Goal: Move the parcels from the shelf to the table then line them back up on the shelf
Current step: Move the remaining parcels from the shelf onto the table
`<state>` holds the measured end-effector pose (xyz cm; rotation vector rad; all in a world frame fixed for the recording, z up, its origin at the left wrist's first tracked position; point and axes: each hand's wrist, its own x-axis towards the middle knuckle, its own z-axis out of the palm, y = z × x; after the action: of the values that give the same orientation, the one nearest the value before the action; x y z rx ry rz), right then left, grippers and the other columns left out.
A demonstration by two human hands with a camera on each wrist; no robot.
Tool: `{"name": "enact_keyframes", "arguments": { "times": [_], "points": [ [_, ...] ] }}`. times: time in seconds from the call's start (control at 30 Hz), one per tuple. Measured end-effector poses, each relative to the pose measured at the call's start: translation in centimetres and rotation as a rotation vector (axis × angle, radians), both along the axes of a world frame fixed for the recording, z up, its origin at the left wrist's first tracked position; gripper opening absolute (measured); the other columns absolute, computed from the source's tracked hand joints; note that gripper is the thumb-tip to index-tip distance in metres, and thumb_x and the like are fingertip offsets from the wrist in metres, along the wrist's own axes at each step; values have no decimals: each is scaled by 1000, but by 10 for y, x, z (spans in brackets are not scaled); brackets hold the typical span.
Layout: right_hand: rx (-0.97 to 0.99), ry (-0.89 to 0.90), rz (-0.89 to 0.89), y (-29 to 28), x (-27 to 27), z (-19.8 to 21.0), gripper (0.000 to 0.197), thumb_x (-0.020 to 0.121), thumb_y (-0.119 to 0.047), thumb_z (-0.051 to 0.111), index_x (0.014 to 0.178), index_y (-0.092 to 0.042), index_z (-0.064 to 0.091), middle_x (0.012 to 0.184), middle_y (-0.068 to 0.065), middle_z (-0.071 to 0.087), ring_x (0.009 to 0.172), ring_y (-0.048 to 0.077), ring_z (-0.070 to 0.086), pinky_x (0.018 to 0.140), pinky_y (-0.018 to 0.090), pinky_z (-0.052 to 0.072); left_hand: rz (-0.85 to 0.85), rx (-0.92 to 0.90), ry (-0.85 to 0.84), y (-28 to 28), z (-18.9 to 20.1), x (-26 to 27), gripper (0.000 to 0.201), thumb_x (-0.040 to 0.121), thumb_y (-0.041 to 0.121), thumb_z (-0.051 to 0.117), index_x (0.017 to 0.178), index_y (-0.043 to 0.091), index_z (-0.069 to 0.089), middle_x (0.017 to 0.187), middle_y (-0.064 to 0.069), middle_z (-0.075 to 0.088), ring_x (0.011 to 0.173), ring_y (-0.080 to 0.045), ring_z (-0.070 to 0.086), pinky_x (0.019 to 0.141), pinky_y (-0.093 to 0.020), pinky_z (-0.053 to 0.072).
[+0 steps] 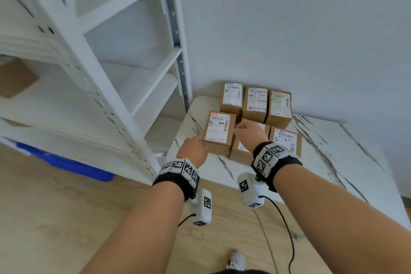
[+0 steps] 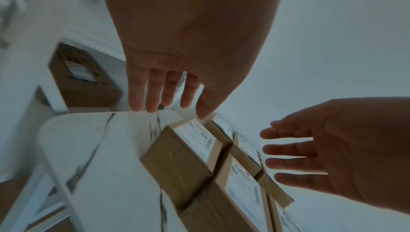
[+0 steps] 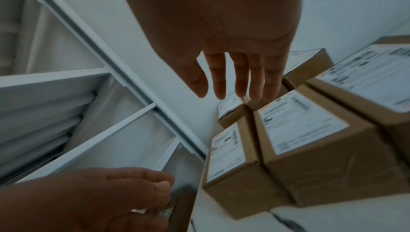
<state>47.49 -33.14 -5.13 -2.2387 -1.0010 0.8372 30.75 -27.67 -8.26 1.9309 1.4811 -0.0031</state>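
Several brown parcels with white labels stand in two rows on the marble table (image 1: 333, 162). My left hand (image 1: 195, 148) is open beside the left face of the front-left parcel (image 1: 219, 130); its straight fingers (image 2: 150, 95) hover over the table's corner. My right hand (image 1: 248, 132) is open above the middle front parcel (image 1: 241, 151), on the other side of the front-left parcel (image 3: 228, 156), with fingers (image 3: 241, 78) stretched toward the back row (image 1: 255, 102). Neither hand holds anything. Whether the left hand touches the parcel cannot be told.
The white metal shelf unit (image 1: 73, 87) stands left of the table, with a brown parcel (image 1: 15, 80) on one board. A blue bin (image 1: 66, 162) sits on the wooden floor under it. A wall backs the table.
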Motion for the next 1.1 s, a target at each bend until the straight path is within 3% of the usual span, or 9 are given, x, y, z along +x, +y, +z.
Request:
{"name": "enact_keyframes", "arguments": {
  "times": [0.13, 0.27, 0.3, 0.37, 0.47, 0.53, 0.9, 1.03, 1.1],
  "points": [
    [6, 12, 50, 15, -63, 4, 24, 94, -18, 51, 113, -10, 63, 109, 8, 63, 102, 25, 58, 86, 33, 48, 10, -28, 18, 6, -2, -66, 42, 98, 26, 46, 137, 13, 49, 142, -8, 49, 128, -26, 49, 102, -33, 39],
    [10, 17, 109, 24, -139, 3, 18, 94, -17, 51, 105, -9, 64, 96, 6, 62, 89, 22, 56, 80, 31, 47, 17, -29, 53, 12, 1, -141, 19, 93, 13, 45, 84, 8, 62, 96, -19, 60, 97, -34, 59, 81, -32, 46],
    [2, 19, 126, 24, -156, 3, 18, 94, -16, 51, 103, -8, 64, 93, 6, 61, 87, 22, 55, 78, 30, 46, 34, -32, 65, 13, 2, -156, 20, 93, 13, 45, 82, 8, 61, 91, -16, 57, 91, -33, 58, 75, -30, 42],
    [-13, 20, 156, 28, -194, 1, 19, 94, -16, 50, 100, -6, 64, 90, 7, 62, 84, 23, 57, 74, 31, 46, 67, -28, 72, 18, 3, -196, 19, 93, 15, 45, 96, 10, 63, 100, -11, 61, 93, -28, 57, 77, -29, 40],
    [-19, -2, 198, 40, -254, 2, 22, 92, -15, 51, 98, 0, 65, 85, 13, 62, 75, 21, 54, 71, 31, 47, 135, -11, 39, 31, 2, -261, 35, 96, 20, 46, 129, 11, 55, 133, -8, 56, 120, -27, 53, 95, -30, 40],
    [-13, 0, 224, 48, -290, 6, 16, 91, -14, 50, 88, -4, 62, 78, 11, 56, 72, 22, 51, 67, 31, 46, 187, 6, 19, 37, 5, -301, 39, 97, 21, 46, 135, 12, 51, 139, -7, 52, 125, -25, 50, 99, -30, 39],
    [33, 26, 439, 123, -458, 15, 19, 93, -22, 54, 105, -10, 63, 95, 2, 61, 85, 20, 56, 71, 28, 44, 429, 103, 3, 79, 24, -478, 35, 96, 18, 47, 129, 11, 56, 130, -11, 57, 114, -27, 57, 93, -33, 44],
    [47, 27, 504, 174, -503, 14, 26, 91, -18, 55, 109, -1, 63, 92, 9, 61, 85, 23, 55, 84, 36, 48, 503, 121, 15, 111, 26, -519, 14, 96, 13, 46, 98, 15, 60, 99, -7, 60, 97, -24, 54, 81, -30, 40],
    [58, 37, 539, 206, -523, 12, 25, 91, -18, 55, 110, -2, 62, 102, 10, 63, 88, 20, 53, 83, 34, 46, 550, 127, 18, 136, 28, -537, 25, 96, 13, 46, 115, 7, 61, 116, -11, 63, 101, -25, 57, 77, -26, 37]
  ]
}}
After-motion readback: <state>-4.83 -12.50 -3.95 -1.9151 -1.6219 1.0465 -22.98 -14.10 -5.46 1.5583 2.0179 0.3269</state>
